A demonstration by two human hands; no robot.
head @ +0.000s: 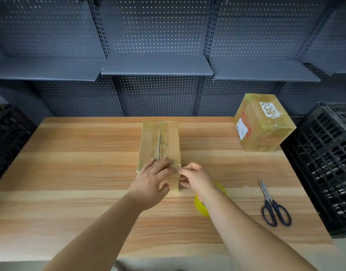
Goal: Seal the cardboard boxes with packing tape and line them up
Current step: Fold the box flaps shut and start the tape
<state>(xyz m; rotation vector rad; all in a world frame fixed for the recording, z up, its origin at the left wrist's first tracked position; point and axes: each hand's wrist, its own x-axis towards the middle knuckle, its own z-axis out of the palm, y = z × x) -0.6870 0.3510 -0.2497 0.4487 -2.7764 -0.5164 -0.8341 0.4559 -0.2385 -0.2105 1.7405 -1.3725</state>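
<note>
Taping the narrow brown cardboard box [160, 139]: left hand [154, 173], fingers straight, presses flat on its near end while right hand [195, 178] pinches what seems clear tape at its near right corner, yellow tape roll [200, 206] just beside that corner — the strip is best drawn taut along the gaping centre seam, then smoothed down.

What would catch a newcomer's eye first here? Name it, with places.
The long cardboard box at the middle of the table, with the left hand pressing flat on its near end and the right hand pinching tape at its near right corner. Next, the tape-wrapped box at the far right corner and the scissors near the right edge.
</note>
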